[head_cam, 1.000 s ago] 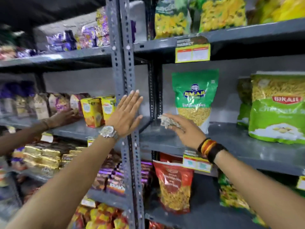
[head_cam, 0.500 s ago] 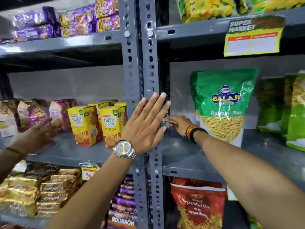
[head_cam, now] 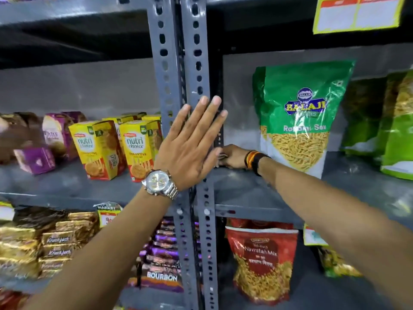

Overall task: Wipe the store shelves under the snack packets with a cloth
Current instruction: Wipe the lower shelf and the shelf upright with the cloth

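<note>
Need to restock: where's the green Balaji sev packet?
The green Balaji sev packet stands upright on the grey middle shelf, right of the slotted upright, just behind the right hand.

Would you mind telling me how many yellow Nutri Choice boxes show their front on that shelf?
2: a left box and a right box, side by side left of the upright post. More yellow boxes stand behind, partly hidden.

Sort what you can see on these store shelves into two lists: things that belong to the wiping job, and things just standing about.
Belonging to the job:
right hand, reaching into the shelf corner
grey shelf
green Balaji packet
left hand, flat against the upright post

Just standing about:
Nutri Choice boxes
Navratan Mix packet
Bourbon packs
yellow price label
</note>
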A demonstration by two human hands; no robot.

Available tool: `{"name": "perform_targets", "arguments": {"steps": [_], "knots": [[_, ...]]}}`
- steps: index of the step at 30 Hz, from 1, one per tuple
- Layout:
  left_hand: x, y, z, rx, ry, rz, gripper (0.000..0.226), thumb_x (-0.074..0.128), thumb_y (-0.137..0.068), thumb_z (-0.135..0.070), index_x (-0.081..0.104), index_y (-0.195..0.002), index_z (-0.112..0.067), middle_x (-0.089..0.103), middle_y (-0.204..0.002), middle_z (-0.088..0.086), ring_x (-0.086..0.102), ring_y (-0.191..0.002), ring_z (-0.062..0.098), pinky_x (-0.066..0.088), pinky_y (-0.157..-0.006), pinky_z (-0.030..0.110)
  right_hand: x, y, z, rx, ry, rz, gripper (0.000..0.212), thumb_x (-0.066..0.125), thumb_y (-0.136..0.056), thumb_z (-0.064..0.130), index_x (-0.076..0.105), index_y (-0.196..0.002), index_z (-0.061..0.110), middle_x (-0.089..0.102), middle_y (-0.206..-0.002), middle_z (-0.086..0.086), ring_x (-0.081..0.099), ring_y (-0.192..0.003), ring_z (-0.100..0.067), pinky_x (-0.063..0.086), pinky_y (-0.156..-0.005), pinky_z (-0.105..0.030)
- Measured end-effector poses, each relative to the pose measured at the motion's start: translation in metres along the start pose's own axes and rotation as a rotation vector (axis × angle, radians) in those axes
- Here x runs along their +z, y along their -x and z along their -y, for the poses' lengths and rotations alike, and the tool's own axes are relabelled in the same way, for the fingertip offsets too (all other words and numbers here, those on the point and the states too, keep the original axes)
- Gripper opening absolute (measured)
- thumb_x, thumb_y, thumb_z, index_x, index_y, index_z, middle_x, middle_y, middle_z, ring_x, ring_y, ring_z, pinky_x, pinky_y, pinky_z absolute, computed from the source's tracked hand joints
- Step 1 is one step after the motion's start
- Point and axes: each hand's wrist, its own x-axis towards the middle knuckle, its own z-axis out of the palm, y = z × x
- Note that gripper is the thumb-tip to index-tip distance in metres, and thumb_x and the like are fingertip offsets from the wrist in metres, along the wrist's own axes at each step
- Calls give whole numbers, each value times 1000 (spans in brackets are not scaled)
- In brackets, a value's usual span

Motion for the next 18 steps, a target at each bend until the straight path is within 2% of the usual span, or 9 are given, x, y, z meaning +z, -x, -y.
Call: {"name": "perform_targets", "arguments": {"steps": [2, 5, 9, 11, 12, 13, 15, 16, 18], "knots": [[-1, 0, 0, -2, -5, 12, 69, 33, -103, -40, 11, -159, -8, 8, -167, 16, 5, -155, 32, 13, -123, 55, 0, 32, 15, -72, -55, 101, 31, 62, -93, 16, 65, -120, 30, 66, -112, 12, 61, -93, 2, 44, -86, -14], [-3, -1, -1, -9, -7, 30, 69, 33, -103, -40, 9, -159, -8, 8, -167, 16, 4, -155, 32, 14, -123, 55, -15, 70, 26, -108, -122, 229, 37, 62, -94, 17, 60, -130, 23, 66, -120, 16, 59, -98, 18, 42, -90, -2], [-3, -2, -2, -7, -16, 30, 68, 30, -103, -41, 9, -159, -8, 7, -167, 16, 4, -155, 32, 14, -122, 56, -27, 60, 25, -118, -159, 46, 39, 64, -92, 10, 60, -131, 14, 63, -122, 7, 58, -106, 1, 45, -89, -9], [-3, -1, -2, -8, -13, 29, 68, 31, -103, -40, 9, -159, -8, 7, -167, 16, 3, -155, 32, 14, -122, 56, -17, 47, 21, -87, -66, 25, 37, 63, -93, 12, 61, -130, 15, 65, -121, 3, 56, -109, -5, 45, -97, -21], [-4, -1, -2, -9, -16, 32, 67, 31, -103, -39, 9, -159, -8, 6, -167, 16, 3, -155, 32, 14, -123, 56, -11, 43, 21, -65, -36, 32, 37, 63, -93, 15, 62, -130, 17, 66, -123, 1, 56, -111, -6, 44, -100, -23], [-5, 0, -2, -9, -22, 37, 67, 31, -103, -39, 10, -159, -8, 5, -167, 16, 3, -155, 31, 13, -123, 56, -6, 42, 22, -50, -34, 40, 36, 62, -93, 17, 62, -130, 18, 66, -126, -1, 56, -113, -7, 44, -98, -17], [-7, -1, -3, -12, -28, 47, 66, 30, -104, -39, 9, -159, -9, 4, -167, 15, 2, -155, 31, 13, -123, 55, -3, 49, 28, -69, -47, 62, 36, 62, -94, 16, 61, -130, 17, 65, -127, 0, 55, -112, -4, 38, -80, 5], [-8, -1, -4, -12, -31, 55, 66, 29, -104, -39, 9, -159, -9, 4, -167, 16, 2, -155, 31, 13, -123, 55, -5, 57, 32, -78, -63, 87, 37, 61, -94, 17, 60, -131, 17, 64, -127, 2, 53, -111, -2, 35, -77, 9], [-10, -3, -5, -14, -40, 81, 66, 26, -104, -39, 8, -159, -9, 4, -167, 16, 1, -155, 32, 13, -123, 55, -9, 79, 37, -93, -104, 144, 40, 62, -94, 18, 58, -133, 17, 62, -129, 5, 53, -111, 1, 38, -91, -1]]}}
